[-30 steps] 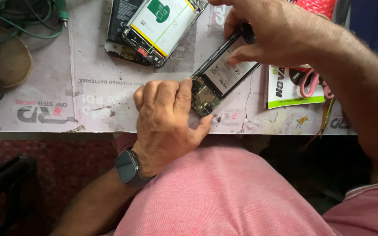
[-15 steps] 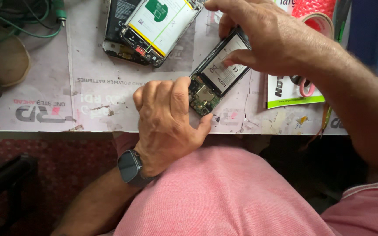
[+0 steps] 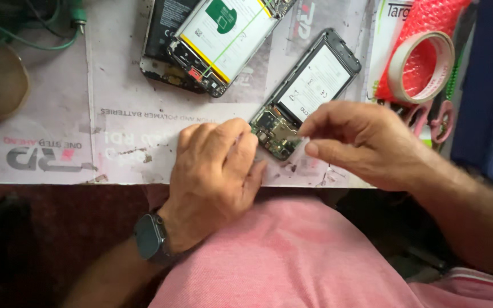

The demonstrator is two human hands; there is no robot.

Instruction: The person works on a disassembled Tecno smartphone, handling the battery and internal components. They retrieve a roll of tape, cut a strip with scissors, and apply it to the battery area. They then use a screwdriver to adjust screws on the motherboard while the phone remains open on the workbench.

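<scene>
An opened black smartphone with a white battery [image 3: 309,94] is steadied by the left hand [image 3: 215,171] and pinched at its lower end by the right hand [image 3: 366,142].

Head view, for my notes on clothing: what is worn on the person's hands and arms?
Both hands are bare, without gloves or rings in view. The left hand has a dark watch with a rounded rectangular face on its wrist. The right hand and its forearm are bare, with no sleeve in view.
</scene>
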